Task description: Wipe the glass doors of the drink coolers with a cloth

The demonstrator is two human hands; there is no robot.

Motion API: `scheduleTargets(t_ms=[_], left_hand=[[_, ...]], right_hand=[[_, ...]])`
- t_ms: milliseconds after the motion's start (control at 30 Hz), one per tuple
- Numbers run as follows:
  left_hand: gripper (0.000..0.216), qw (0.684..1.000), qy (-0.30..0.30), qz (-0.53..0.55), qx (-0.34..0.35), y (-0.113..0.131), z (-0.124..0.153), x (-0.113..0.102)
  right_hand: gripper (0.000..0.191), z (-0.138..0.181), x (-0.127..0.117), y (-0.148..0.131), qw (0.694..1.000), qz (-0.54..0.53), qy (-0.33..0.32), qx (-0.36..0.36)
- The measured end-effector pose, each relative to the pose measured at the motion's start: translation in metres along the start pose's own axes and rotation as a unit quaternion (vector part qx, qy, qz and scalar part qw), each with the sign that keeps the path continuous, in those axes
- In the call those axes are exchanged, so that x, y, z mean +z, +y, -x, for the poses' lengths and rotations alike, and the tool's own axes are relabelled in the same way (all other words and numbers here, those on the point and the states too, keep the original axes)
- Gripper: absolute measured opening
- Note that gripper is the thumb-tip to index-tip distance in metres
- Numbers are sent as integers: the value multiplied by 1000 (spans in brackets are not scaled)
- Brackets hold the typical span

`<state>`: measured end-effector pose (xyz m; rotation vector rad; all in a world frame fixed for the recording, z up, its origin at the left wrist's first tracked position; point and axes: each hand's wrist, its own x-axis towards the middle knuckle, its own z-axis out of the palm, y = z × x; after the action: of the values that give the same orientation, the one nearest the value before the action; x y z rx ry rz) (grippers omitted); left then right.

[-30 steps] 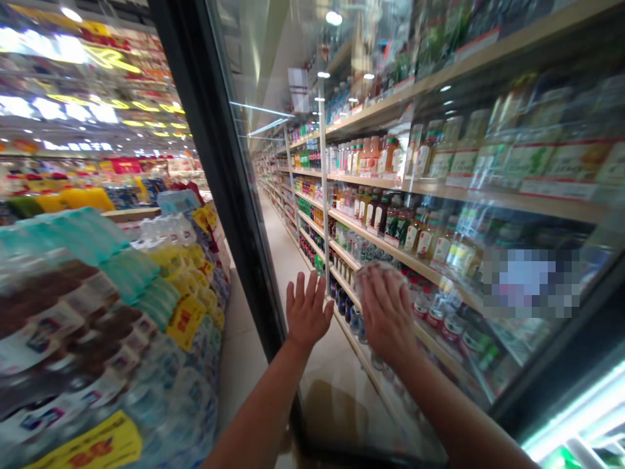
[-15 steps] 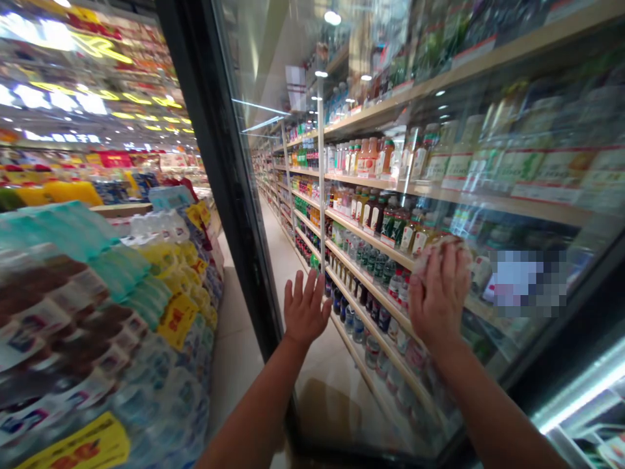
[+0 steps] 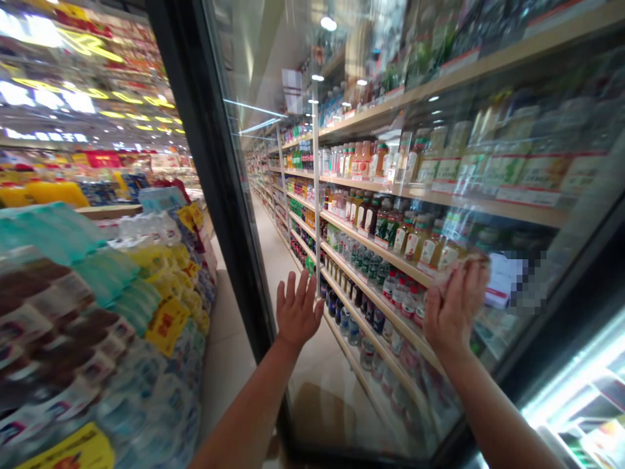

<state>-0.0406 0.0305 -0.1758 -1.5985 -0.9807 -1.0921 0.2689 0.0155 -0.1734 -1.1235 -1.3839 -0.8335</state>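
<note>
Right hand [image 3: 454,311] is pressing a wadded cloth [image 3: 463,262] under loosely curled fingers against the glass cooler door [image 3: 371,98] near its right edge, mid-wipe I'd say. Left hand [image 3: 295,314] is bracing open-palmed and empty by the left edge. Next stroke is going to need even pressure.

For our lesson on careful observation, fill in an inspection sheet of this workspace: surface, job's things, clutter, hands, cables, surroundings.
Surface: glass door, upright, black-framed, full of reflections.
Job's things: pale cloth, pressed against the glass.
Clutter: nothing seen.
Hands: left hand flat on the glass, fingers spread; right hand curled over the cloth.
Cables: nothing seen.
Surroundings: shelves of bottles show in the glass; shrink-wrapped bottle packs stacked at left; lit shop signs beyond.
</note>
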Motion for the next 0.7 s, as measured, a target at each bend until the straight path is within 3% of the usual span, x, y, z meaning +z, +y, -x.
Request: scheduleTargets(t_ms=[167, 367, 567, 700], left_hand=[[67, 1000, 2, -2, 1, 0, 1, 0], [67, 1000, 5, 3, 4, -2, 0, 2], [69, 1000, 4, 9, 2, -2, 1, 2], [70, 1000, 2, 7, 3, -2, 1, 2]], right_hand=[[74, 55, 2, -1, 999, 28, -36, -22], [70, 11, -3, 22, 1000, 14, 12, 8], [74, 47, -6, 24, 999, 33, -21, 5], [68, 24, -15, 47, 999, 21, 12, 47]])
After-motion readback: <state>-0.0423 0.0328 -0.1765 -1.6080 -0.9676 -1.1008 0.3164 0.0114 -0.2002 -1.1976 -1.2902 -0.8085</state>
